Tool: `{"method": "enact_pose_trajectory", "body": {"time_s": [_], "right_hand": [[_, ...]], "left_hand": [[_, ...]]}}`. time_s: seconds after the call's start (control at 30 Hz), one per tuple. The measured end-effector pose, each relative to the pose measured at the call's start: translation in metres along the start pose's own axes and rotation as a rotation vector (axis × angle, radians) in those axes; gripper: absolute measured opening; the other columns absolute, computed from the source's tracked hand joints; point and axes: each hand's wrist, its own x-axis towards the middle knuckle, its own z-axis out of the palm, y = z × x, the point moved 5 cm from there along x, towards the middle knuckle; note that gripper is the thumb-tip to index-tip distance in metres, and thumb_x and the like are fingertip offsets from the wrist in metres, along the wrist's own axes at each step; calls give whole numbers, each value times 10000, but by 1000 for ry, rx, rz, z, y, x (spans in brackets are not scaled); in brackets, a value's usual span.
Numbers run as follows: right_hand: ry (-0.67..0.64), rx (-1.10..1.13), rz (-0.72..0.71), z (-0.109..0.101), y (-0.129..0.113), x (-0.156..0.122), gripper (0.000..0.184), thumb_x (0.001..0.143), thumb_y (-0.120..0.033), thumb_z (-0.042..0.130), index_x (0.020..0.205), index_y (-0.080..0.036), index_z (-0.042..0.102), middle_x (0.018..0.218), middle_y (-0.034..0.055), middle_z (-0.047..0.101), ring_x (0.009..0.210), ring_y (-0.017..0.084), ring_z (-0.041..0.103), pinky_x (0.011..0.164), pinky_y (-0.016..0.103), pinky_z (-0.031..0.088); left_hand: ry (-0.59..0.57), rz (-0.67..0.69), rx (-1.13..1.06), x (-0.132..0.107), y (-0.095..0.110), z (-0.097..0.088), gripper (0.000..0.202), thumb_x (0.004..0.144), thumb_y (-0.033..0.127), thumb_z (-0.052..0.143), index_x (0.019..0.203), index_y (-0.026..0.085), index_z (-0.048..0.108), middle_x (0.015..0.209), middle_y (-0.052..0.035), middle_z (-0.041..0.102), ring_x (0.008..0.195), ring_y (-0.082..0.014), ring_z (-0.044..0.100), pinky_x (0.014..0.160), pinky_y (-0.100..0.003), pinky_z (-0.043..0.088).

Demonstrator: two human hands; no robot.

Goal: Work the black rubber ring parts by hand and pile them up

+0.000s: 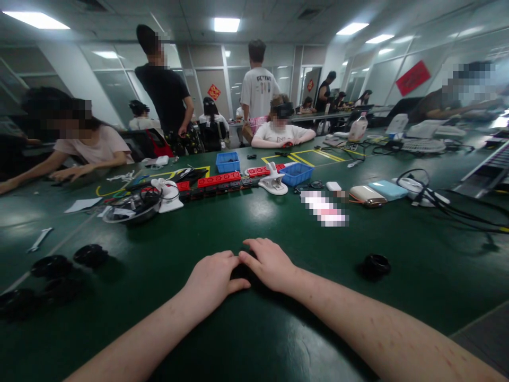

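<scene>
My left hand [212, 277] and my right hand [270, 263] rest on the green table [254, 323] with their fingertips touching. Both are open, thumbs apart from the bent fingers, and I see nothing held in either. Some of the left hand's fingers are hidden behind the hands. To the right of my right hand sits a black ring-shaped part [376, 265]. Off to the left stand several similar black round parts [90, 255], dark and partly blurred. A small wrench [40, 240] lies beyond them at the left.
Across the table run red-and-black strip pieces [218, 179], white clip stands [273, 180], blue bins [296, 173] and a bowl [133, 209] of dark items. A pixelated bright phone-like object [324, 208], a light-blue case [387, 189] and black cables [457, 209] lie right. Several people sit or stand around.
</scene>
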Motion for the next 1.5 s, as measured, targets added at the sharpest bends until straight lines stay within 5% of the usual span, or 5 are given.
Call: {"method": "enact_pose_trajectory", "body": {"time_s": [1.5], "right_hand": [[-36,-73,-63,3,-3,3,412,918,-443,339,1063,-158,599,976,91,582,908,205,518,788,332,383]], "left_hand": [[-56,-4,-48,3,-7,5,262,744,429,639,931,245,634,882,-5,579,756,-188,595,614,-268,434]]}}
